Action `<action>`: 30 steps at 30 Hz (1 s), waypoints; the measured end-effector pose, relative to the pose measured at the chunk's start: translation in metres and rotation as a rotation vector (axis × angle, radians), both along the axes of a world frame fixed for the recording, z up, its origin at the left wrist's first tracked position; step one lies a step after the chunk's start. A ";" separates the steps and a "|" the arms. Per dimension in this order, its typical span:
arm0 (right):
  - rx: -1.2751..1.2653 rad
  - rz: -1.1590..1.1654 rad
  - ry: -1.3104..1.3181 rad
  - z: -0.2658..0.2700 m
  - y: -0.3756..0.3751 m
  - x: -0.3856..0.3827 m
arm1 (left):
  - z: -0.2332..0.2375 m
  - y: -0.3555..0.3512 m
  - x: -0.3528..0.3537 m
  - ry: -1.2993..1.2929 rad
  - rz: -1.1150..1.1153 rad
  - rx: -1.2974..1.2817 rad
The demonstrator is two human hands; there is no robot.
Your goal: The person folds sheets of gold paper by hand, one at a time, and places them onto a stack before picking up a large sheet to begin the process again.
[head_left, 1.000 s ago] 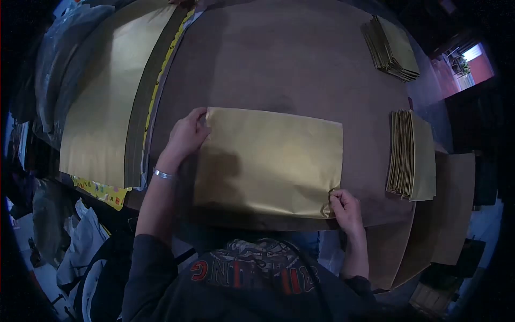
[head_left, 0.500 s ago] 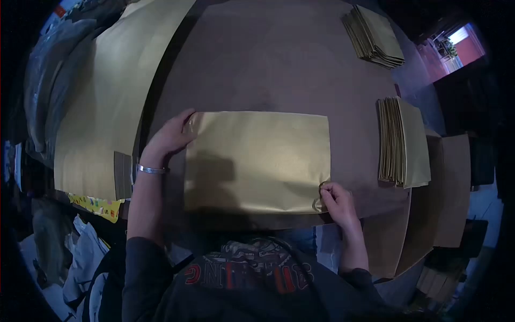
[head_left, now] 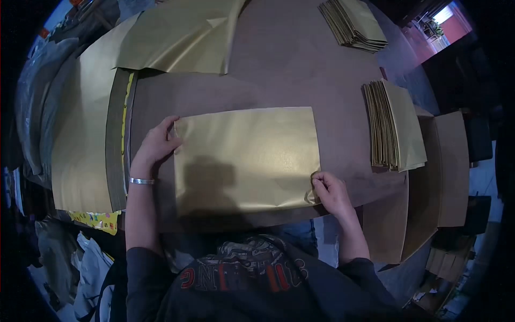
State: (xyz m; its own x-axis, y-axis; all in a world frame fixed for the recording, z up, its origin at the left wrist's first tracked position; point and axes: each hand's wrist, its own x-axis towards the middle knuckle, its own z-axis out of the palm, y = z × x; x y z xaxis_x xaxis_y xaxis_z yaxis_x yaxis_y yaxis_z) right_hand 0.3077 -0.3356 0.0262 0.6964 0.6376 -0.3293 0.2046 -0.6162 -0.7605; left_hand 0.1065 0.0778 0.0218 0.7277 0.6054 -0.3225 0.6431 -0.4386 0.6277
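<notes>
A gold paper sheet (head_left: 257, 155) lies in front of me on the brown table, its lower right corner crumpled. My left hand (head_left: 161, 140) holds its upper left edge between thumb and fingers; a silver bracelet circles that wrist. At the lower right edge, my right hand (head_left: 330, 190) pinches the paper with curled fingers. A shadow falls across the sheet's lower left part.
Another large gold sheet (head_left: 182, 40) lies across the table's far left. A stack of gold sheets (head_left: 80, 139) runs along the left. Folded gold paper piles (head_left: 394, 126) (head_left: 357, 24) stand at right, near an open cardboard box (head_left: 450, 172).
A large gold sheet now lies over the far left of the table, where bare table showed before. The view has shifted slightly; both hands keep their places on the paper.
</notes>
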 end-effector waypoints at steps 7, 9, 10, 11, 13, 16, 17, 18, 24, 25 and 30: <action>-0.283 0.142 -0.535 0.000 -0.003 0.007 | -0.009 0.002 -0.002 -0.144 -0.060 0.036; -0.248 0.148 -0.663 0.015 0.008 0.017 | 0.010 -0.005 0.003 0.036 -0.050 0.064; -0.218 0.149 -0.766 0.019 0.016 0.019 | 0.005 -0.002 0.002 0.035 -0.051 0.065; -0.248 0.202 -0.750 0.020 0.027 0.024 | -0.006 0.003 -0.001 -0.026 -0.056 0.075; -0.047 0.319 -0.775 0.020 0.062 0.019 | -0.005 0.000 -0.002 -0.098 -0.041 0.001; 0.091 0.634 -0.836 0.002 0.125 -0.008 | -0.008 0.003 -0.003 -0.047 -0.030 0.056; 0.119 0.744 -0.802 -0.004 0.143 -0.019 | -0.006 0.002 -0.002 -0.049 -0.031 0.059; 0.121 0.768 -0.811 -0.013 0.156 -0.027 | -0.003 0.001 -0.001 -0.032 -0.044 0.073; -0.175 0.553 -0.701 -0.042 0.170 -0.002 | 0.002 -0.001 0.000 -0.019 -0.063 0.090; -0.198 0.461 -0.696 -0.041 0.161 0.008 | 0.002 -0.002 0.000 -0.038 -0.057 0.070; -0.396 0.345 -0.718 -0.037 0.127 0.048 | 0.022 -0.027 0.009 0.096 -0.084 0.297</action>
